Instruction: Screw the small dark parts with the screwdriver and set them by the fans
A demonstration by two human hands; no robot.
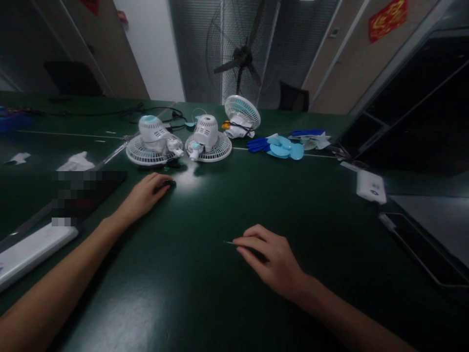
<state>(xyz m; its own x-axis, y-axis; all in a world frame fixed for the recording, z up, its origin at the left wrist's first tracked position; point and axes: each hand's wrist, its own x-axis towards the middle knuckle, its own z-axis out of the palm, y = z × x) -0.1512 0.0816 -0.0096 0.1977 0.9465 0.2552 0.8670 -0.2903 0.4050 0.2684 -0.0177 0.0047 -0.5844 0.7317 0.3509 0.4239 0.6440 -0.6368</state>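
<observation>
My left hand [148,191] rests low over the green table, its fingers closed on a small black object [169,184] whose kind I cannot make out. Close behind it lie two white fan heads, a left one [150,134] and a right one [207,134], grilles down with motor housings up. Nearer the middle, my right hand [269,254] pinches a thin, short metal piece [228,242] between thumb and fingers. Its tip points left, and the rest is hidden in the grip.
Further back stands a third small fan [242,115]. Light-blue fan blades [284,147] lie beside blue gloves [258,144]. A white box [371,187] and a dark framed panel [425,247] are at right. At left are a long white case [36,249] and crumpled tissue [77,162].
</observation>
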